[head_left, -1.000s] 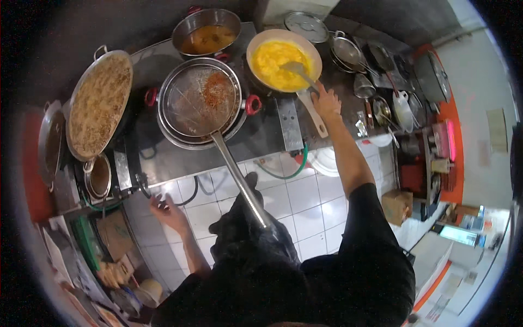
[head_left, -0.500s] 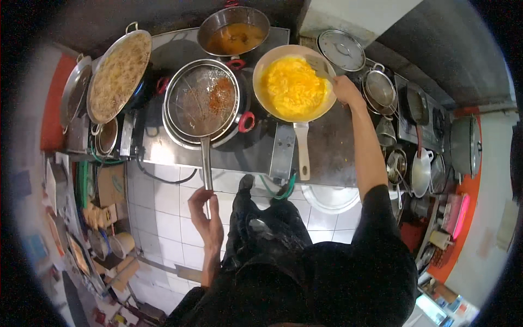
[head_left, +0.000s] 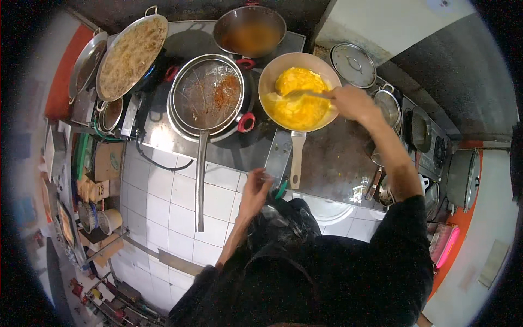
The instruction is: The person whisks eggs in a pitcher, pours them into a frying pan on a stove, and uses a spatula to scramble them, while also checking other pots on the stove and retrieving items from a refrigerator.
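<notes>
A cream frying pan (head_left: 267,73) holds soft yellow egg (head_left: 294,111), and its pale handle (head_left: 297,163) points toward me. My right hand (head_left: 354,102) is closed round a grey slotted spatula (head_left: 310,94), whose blade is in the egg, blurred by motion. My left hand (head_left: 255,191) is off the stove's front edge, between the pan handle and a long steel strainer handle; its fingers are loosely bent and apart, with nothing plainly in them. The wire strainer (head_left: 204,101), with reddish-brown bits inside, rests over a pot to the pan's left.
A wide pan of bubbling oil (head_left: 131,60) stands at the far left, over a blue flame. Behind is a dark wok (head_left: 250,35) with brown liquid. A metal lid (head_left: 353,65) leans at the back right, near another strainer (head_left: 388,106). White floor tiles (head_left: 180,212) lie below.
My left hand has left the strainer handle and moved right, toward the pan handle. My right hand has drawn the spatula down through the egg, which is now partly folded. The view has shifted.
</notes>
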The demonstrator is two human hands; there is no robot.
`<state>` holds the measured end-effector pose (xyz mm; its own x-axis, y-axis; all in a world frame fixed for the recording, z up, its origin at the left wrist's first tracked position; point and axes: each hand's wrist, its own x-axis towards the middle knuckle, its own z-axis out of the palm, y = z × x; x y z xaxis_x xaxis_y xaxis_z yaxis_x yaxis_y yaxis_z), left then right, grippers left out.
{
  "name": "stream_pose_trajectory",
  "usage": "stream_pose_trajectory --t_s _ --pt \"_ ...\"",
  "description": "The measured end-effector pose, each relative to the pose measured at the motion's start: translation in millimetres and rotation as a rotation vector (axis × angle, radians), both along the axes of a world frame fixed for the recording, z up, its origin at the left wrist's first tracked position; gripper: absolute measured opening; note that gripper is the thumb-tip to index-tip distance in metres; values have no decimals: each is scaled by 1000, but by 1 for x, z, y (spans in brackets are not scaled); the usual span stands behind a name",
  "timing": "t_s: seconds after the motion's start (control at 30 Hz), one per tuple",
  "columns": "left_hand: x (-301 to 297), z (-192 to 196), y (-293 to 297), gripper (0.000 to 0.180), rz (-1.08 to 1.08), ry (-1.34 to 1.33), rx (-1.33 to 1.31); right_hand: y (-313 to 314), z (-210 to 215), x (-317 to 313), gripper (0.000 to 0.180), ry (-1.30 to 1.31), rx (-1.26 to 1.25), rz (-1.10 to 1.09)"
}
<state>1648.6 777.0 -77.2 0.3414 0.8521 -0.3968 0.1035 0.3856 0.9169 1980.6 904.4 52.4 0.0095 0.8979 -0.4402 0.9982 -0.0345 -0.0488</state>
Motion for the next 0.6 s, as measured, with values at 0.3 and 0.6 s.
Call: stream_pose_trajectory --t_s 0.3,0.6 --pt "74 -28 39 51 -563 81 -57 76 -18 50 36 -301 39 -161" --pt "83 -46 37 33 -482 28 63 45 -7 56 28 78 -778 -394"
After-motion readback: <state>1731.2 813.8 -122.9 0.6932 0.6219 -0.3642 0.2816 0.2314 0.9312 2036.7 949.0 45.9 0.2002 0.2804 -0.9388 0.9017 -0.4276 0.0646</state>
